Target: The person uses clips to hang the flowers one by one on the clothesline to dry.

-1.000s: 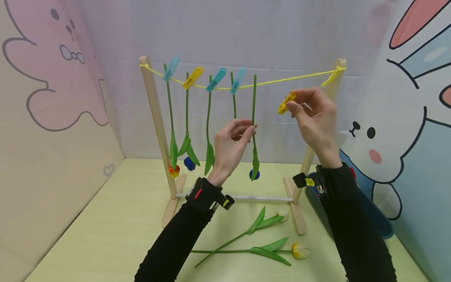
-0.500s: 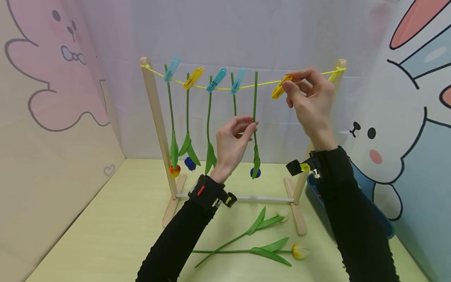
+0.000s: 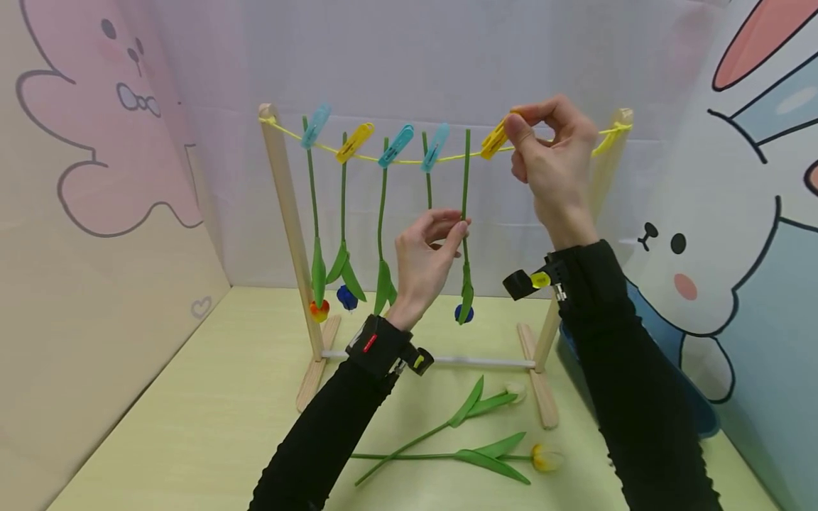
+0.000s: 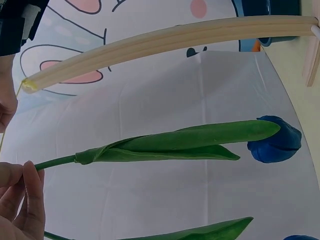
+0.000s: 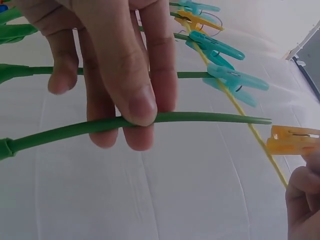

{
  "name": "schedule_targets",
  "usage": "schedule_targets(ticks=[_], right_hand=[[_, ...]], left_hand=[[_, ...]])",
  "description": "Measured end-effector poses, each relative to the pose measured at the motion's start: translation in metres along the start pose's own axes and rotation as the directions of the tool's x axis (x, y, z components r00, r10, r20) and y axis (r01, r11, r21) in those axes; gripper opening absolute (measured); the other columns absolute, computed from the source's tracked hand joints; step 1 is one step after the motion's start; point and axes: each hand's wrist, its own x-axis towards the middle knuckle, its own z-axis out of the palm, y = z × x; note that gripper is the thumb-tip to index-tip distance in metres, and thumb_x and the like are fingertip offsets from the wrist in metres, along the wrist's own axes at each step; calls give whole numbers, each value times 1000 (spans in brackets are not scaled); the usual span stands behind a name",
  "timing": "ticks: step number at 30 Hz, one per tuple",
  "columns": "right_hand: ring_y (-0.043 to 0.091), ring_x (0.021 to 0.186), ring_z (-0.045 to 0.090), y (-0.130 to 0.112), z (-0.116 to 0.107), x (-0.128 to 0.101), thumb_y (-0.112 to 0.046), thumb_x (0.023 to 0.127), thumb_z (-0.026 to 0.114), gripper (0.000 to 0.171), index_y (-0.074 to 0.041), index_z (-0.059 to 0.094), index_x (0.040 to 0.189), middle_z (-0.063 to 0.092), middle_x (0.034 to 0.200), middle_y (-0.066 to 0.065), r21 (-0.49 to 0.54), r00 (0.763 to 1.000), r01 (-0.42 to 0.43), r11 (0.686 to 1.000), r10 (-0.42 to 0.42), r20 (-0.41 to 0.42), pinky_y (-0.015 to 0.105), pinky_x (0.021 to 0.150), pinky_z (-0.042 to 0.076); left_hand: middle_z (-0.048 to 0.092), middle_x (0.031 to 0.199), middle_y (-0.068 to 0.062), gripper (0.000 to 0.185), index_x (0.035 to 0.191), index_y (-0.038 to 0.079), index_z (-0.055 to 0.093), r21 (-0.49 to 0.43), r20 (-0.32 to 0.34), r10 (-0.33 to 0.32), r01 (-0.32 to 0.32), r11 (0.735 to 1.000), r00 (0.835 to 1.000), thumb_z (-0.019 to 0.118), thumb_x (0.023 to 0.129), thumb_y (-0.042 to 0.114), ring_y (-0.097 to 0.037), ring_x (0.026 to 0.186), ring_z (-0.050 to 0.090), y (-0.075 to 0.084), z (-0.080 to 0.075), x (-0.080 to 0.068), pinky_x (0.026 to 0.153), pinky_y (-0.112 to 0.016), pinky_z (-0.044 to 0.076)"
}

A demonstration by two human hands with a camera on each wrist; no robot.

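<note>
My left hand (image 3: 427, 259) pinches the green stem of a blue artificial tulip (image 4: 274, 140), held upside down with its bloom at the bottom. The stem's top end crosses the yellow string (image 3: 447, 157). Between thumb and fingers of my right hand (image 3: 556, 160) is a yellow clothespin (image 3: 494, 140), at the string's height just right of the stem. In the right wrist view that clothespin's tip lies close to the stem's end. Further left, several tulips hang from the string under blue clothespins (image 3: 396, 145) and a yellow one (image 3: 354, 143).
Wooden posts (image 3: 287, 220) on flat feet carry the string, joined by a white bar (image 3: 479, 362) low down. Two tulips, one white (image 3: 514, 392) and one yellow-white (image 3: 546, 458), lie on the table in front. A blue bin (image 3: 699, 408) stands at the right.
My right hand has moved up and left with the yellow clothespin, closer to the string and stem. The left hand and its tulip have shifted very slightly.
</note>
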Motion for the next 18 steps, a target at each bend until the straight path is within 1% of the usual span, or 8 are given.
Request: schedule_targets(ticks=[3, 6, 9, 10, 13, 15, 18], right_hand=[[13, 40, 37, 2, 3, 2, -2, 90, 72, 5, -5, 69, 87, 66, 81, 4, 21, 1000, -2, 1000, 2, -3, 19, 43, 33], [11, 38, 35, 5, 7, 4, -2, 90, 72, 11, -10, 69, 84, 64, 78, 2, -19, 1000, 27, 999, -27, 3, 19, 41, 30], [10, 38, 34, 6, 9, 4, -4, 92, 71, 14, -15, 69, 83, 63, 78, 0, -70, 1000, 25, 997, -24, 7, 19, 41, 29], [10, 38, 34, 6, 9, 4, -4, 92, 71, 14, -15, 68, 83, 63, 78, 0, -83, 1000, 15, 996, -14, 5, 19, 41, 29], [12, 38, 33, 5, 11, 5, -6, 91, 72, 9, -11, 69, 84, 63, 79, 2, -75, 998, -60, 995, 60, -13, 19, 40, 29], [13, 38, 32, 5, 12, 6, -6, 91, 73, 7, -8, 69, 85, 63, 79, 3, -69, 995, -96, 993, 94, -25, 19, 40, 29], [13, 38, 31, 6, 13, 6, -7, 90, 74, 7, -7, 69, 84, 64, 77, 2, -72, 993, -119, 990, 117, -36, 20, 39, 28]], left_hand=[[75, 109, -22, 23, 116, -5, 66, -1, -3, 1, -1, 1000, 1000, 66, 97, 7, -31, 91, 74, 0, 1, 0, 65, -25, 59], [75, 109, -22, 22, 116, -5, 66, -1, -5, -4, 4, 1000, 1000, 65, 97, 5, -31, 91, 74, 0, 0, 1, 63, -25, 59], [75, 109, -22, 22, 116, -5, 66, -1, -3, -8, 8, 1000, 1000, 65, 97, 5, -30, 91, 73, 1, 0, 0, 61, -26, 59], [75, 108, -22, 22, 116, -5, 66, -1, -5, -9, 9, 1000, 1000, 65, 97, 4, -31, 91, 73, 1, 1, 1, 60, -26, 59], [75, 109, -22, 22, 116, -5, 66, 1, -7, -10, 10, 1000, 1000, 66, 97, 6, -31, 91, 73, 2, 0, 1, 59, -25, 59], [75, 109, -22, 22, 116, -5, 66, 3, -8, -14, 14, 1000, 1000, 66, 97, 6, -31, 92, 73, 2, 0, 1, 59, -25, 58], [75, 109, -21, 22, 117, -4, 66, 8, -6, -18, 18, 1000, 1000, 65, 97, 7, -32, 92, 73, 1, 0, 1, 58, -24, 58]])
